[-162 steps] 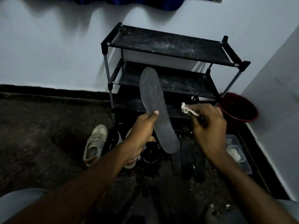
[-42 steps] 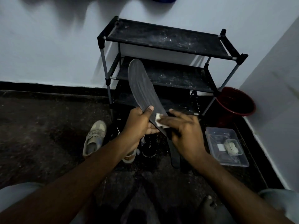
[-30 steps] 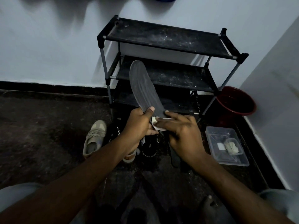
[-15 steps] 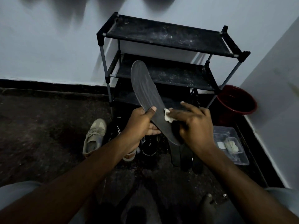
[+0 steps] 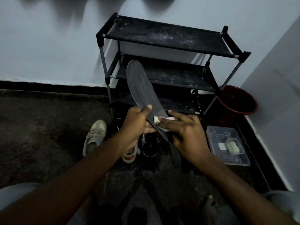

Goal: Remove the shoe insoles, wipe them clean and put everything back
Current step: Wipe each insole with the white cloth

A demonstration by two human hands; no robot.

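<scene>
A long grey insole (image 5: 142, 88) stands tilted in front of the rack, its toe end up. My left hand (image 5: 137, 122) grips its lower half, thumb on the top face. My right hand (image 5: 183, 133) presses a small white wipe (image 5: 159, 121) against the insole's heel part with straight fingers. On the floor below lie a beige sneaker (image 5: 95, 135), a black shoe (image 5: 149, 148) and a dark insole (image 5: 176, 153), partly hidden by my hands.
A black three-shelf shoe rack (image 5: 164, 36) stands against the white wall. A dark red bucket (image 5: 237, 101) sits in the right corner. A clear plastic box (image 5: 227, 143) with wipes lies on the floor at right. My knees frame the bottom.
My right hand slid the wipe along the insole, out toward the right edge and back to the left over the heel part. My left hand kept its grip.
</scene>
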